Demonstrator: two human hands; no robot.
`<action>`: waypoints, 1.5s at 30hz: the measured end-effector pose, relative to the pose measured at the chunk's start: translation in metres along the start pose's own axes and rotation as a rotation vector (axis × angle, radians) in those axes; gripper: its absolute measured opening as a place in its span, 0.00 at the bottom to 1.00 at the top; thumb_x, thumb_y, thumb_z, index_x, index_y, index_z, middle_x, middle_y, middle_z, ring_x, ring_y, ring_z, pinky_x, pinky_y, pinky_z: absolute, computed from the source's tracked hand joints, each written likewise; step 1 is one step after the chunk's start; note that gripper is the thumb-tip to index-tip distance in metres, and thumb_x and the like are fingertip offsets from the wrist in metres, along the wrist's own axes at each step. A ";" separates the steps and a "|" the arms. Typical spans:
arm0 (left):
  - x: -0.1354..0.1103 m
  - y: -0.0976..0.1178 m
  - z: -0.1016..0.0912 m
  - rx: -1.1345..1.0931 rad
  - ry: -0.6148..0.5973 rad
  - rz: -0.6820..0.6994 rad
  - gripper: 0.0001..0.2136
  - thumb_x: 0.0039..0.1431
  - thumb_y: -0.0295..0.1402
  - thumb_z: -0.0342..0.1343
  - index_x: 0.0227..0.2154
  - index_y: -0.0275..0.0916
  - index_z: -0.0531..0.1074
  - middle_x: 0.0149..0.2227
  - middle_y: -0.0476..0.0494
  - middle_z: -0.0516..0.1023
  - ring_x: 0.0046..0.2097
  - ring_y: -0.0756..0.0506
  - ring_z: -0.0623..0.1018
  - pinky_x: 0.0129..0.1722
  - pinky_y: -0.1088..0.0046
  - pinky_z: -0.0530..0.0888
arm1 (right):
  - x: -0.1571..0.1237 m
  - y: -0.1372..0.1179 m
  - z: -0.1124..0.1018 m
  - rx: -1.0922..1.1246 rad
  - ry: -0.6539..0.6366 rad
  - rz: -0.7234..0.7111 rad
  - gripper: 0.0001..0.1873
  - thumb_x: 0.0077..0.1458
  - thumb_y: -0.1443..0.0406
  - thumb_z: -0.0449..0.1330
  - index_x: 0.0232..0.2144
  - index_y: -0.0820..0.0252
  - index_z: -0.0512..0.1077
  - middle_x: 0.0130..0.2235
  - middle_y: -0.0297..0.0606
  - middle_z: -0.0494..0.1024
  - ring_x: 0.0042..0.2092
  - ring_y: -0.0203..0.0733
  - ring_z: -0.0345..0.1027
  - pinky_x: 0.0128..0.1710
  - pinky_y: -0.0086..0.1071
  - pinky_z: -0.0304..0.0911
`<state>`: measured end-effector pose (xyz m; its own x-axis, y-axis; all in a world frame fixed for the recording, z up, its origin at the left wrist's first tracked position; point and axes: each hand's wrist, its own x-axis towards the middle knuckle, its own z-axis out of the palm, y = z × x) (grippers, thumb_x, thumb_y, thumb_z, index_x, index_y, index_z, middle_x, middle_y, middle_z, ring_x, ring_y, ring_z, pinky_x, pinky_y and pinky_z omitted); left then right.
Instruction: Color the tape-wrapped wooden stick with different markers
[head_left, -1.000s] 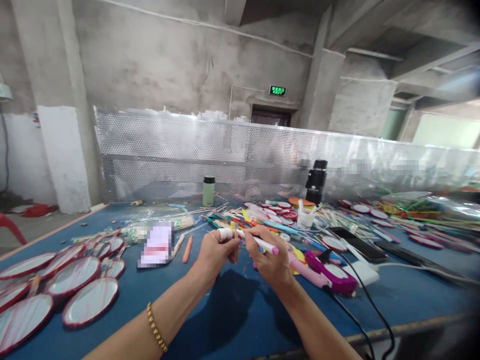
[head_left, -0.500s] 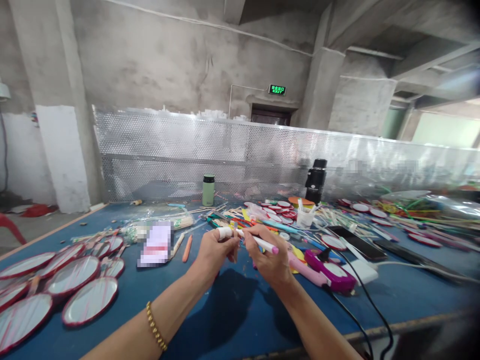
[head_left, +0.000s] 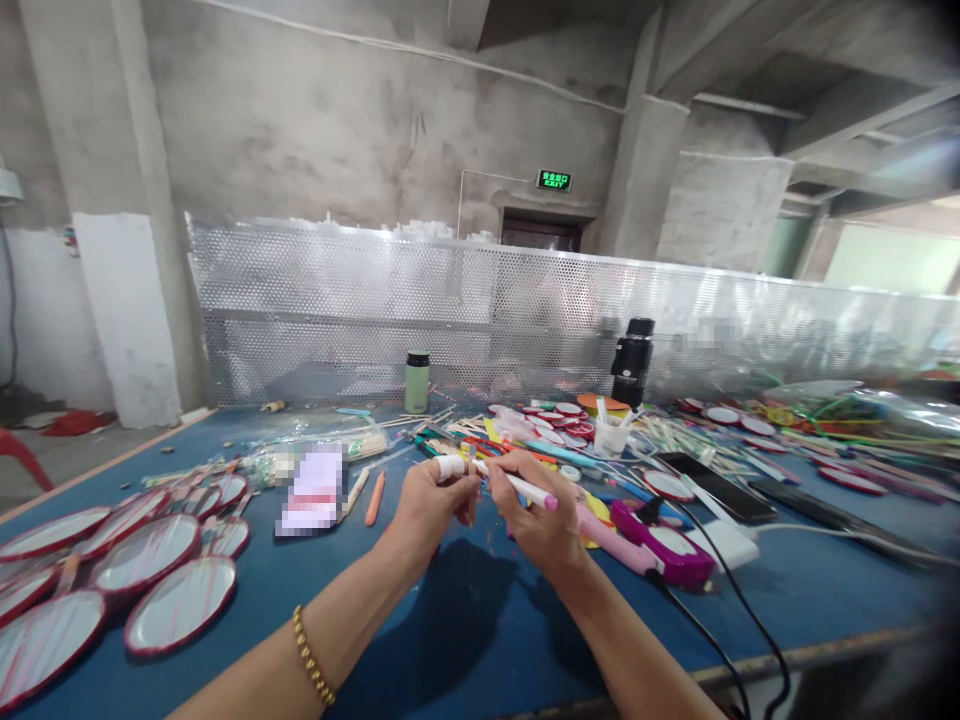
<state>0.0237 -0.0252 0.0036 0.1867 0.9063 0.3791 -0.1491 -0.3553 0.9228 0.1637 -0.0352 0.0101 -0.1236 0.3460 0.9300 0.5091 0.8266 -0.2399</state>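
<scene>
My right hand [head_left: 536, 500] grips a white marker pen with a pink end [head_left: 531, 488] like a writing tool, its tip toward my left fingers. My left hand [head_left: 435, 500] is closed in a pinch beside that tip. A small thin greyish piece stands up between those fingers, too small and covered to name. White tape [head_left: 450, 466] wraps one left finger, and a bead bracelet [head_left: 311, 655] circles the left wrist. Close to my right hand lies a purple and pink glue gun [head_left: 664, 550]. An orange stick-shaped piece [head_left: 375, 498] lies left of my left hand.
Round red-rimmed discs [head_left: 180, 603] cover the left of the blue table [head_left: 360, 640]. A phone with a lit screen [head_left: 311, 490] lies nearby. Behind stand a green bottle [head_left: 417, 382], a black flask [head_left: 631, 365] and a white cup [head_left: 611, 437]. Cables [head_left: 739, 610] run at right.
Almost nothing differs. Both hands keep the same grip and place, with the pen tip still beside the left fingers.
</scene>
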 end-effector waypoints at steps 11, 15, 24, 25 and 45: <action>-0.001 0.000 0.000 0.001 0.002 -0.001 0.10 0.49 0.36 0.59 0.19 0.36 0.70 0.14 0.51 0.69 0.18 0.52 0.67 0.21 0.76 0.66 | -0.001 0.000 -0.001 0.008 -0.011 0.016 0.07 0.59 0.67 0.55 0.29 0.59 0.71 0.25 0.32 0.74 0.25 0.32 0.66 0.26 0.26 0.62; -0.001 -0.001 0.000 0.003 0.005 -0.002 0.11 0.49 0.37 0.58 0.18 0.37 0.69 0.13 0.52 0.68 0.18 0.52 0.66 0.21 0.76 0.66 | -0.002 0.001 0.000 0.002 -0.018 0.043 0.07 0.58 0.66 0.56 0.29 0.59 0.71 0.25 0.32 0.74 0.24 0.32 0.66 0.26 0.26 0.62; -0.001 -0.001 0.000 0.008 0.004 0.001 0.09 0.48 0.36 0.58 0.19 0.36 0.70 0.13 0.52 0.69 0.17 0.52 0.66 0.20 0.76 0.66 | -0.002 0.001 -0.001 0.019 -0.032 0.041 0.07 0.58 0.66 0.55 0.29 0.59 0.72 0.26 0.32 0.74 0.24 0.32 0.66 0.26 0.26 0.61; -0.001 -0.001 0.000 0.007 0.004 0.001 0.10 0.48 0.36 0.58 0.19 0.36 0.70 0.13 0.52 0.69 0.17 0.52 0.66 0.20 0.76 0.66 | -0.002 0.001 0.000 0.019 -0.036 0.044 0.07 0.58 0.66 0.55 0.29 0.59 0.72 0.26 0.32 0.74 0.25 0.32 0.66 0.26 0.26 0.61; -0.002 -0.001 0.001 -0.008 -0.005 0.009 0.09 0.50 0.36 0.58 0.20 0.36 0.71 0.14 0.52 0.69 0.18 0.52 0.67 0.21 0.77 0.66 | -0.002 -0.001 0.000 0.008 -0.002 0.095 0.08 0.59 0.65 0.55 0.28 0.58 0.71 0.23 0.31 0.72 0.23 0.33 0.65 0.23 0.26 0.60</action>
<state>0.0245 -0.0266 0.0019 0.1903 0.9020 0.3874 -0.1585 -0.3613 0.9189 0.1638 -0.0368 0.0090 -0.0771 0.4237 0.9025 0.5117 0.7937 -0.3289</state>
